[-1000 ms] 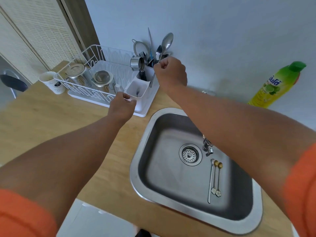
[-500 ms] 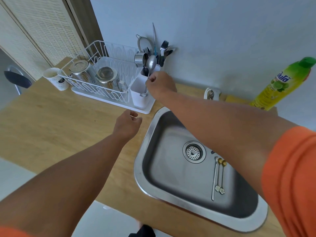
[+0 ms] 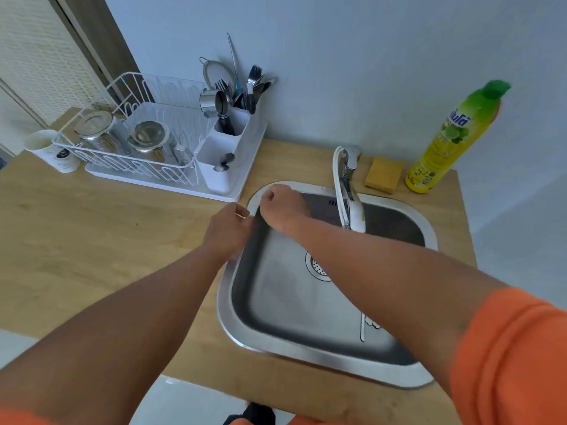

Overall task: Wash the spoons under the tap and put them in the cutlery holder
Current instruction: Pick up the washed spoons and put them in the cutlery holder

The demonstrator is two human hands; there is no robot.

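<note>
Spoons (image 3: pixel 366 325) lie in sink behind curled, empty right hand (image 3: pixel 280 210); left hand (image 3: pixel 228 230) loosely curled, empty. Next: reach back, grasp one.

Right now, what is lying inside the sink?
In the sink, a drain strainer and the handle ends of spoons show near the front. The right forearm covers their bowls, so their number is unclear.
</note>
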